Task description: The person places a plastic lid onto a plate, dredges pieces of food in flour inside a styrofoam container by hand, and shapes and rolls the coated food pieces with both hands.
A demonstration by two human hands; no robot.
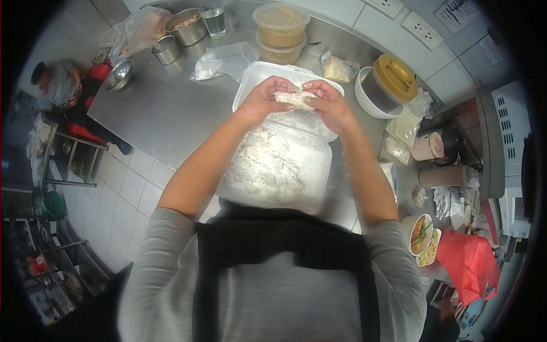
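Between both hands is a soft, white, flour-coated piece of food (pixel 293 102); its kind I cannot make out. My left hand (pixel 260 104) grips its left end, with thumb and fingers pinched in. On the right end, my right hand (pixel 330 107) is closed in the same way. Flour dusts the fingertips of both. Below them lies an opened white foam box (pixel 241 98). A thick, lumpy layer of white flour (pixel 265 162) fills its near half, and more flour shows in the far half, partly hidden by my hands.
Stacked lidded tubs (pixel 281 28) stand behind the box. Left of them are a plastic bag of white powder (pixel 219 64), a glass of water (pixel 214 24) and metal pots (pixel 185 28). A yellow-lidded jug (pixel 393 80) sits in a white bowl at right. One person (pixel 57 85) sits far left.
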